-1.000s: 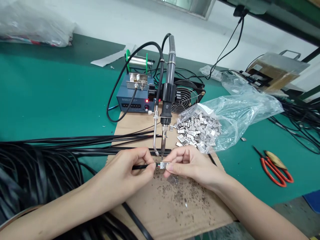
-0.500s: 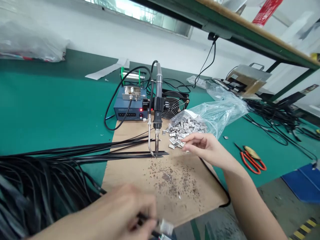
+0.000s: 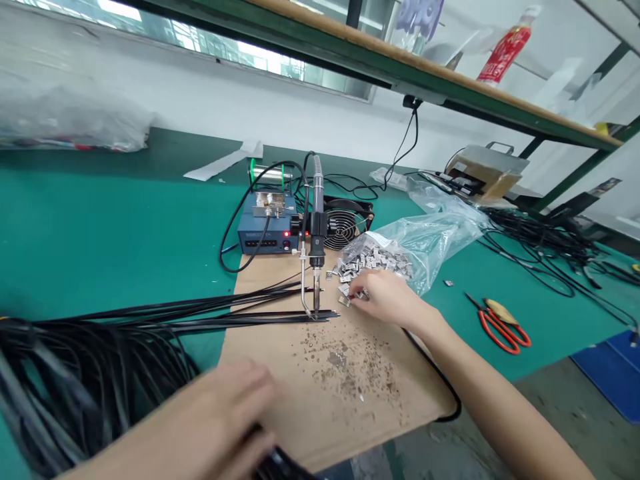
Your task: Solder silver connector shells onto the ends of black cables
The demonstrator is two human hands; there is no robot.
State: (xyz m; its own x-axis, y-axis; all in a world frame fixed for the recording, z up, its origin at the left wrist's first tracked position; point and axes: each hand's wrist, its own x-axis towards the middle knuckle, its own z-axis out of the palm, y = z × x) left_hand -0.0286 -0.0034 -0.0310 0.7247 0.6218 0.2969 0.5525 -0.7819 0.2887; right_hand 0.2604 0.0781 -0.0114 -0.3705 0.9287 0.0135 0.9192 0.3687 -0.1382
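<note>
My right hand reaches into a pile of small silver metal connector shells spilling from a clear plastic bag. Its thumb and fingertips are pinched together at the pile's near edge, around one of the shells. Low in the view, my left hand is smeared by motion. Black cable shows beside its thumb, and I cannot make out whether the fingers grip it. Between the hands and the soldering station, several black cables lie with their stripped ends under the upright soldering iron.
A blue soldering station with a solder spool and a fan stand behind. Brown cardboard bears dark specks. Red-handled cutters lie right. A thick bundle of black cables fills the left. A shelf hangs above.
My right hand has moved left and closed its fingertips at the shells. My left hand has shifted left and down; the connector ends seen by it before are out of sight. The view has tilted slightly up.
</note>
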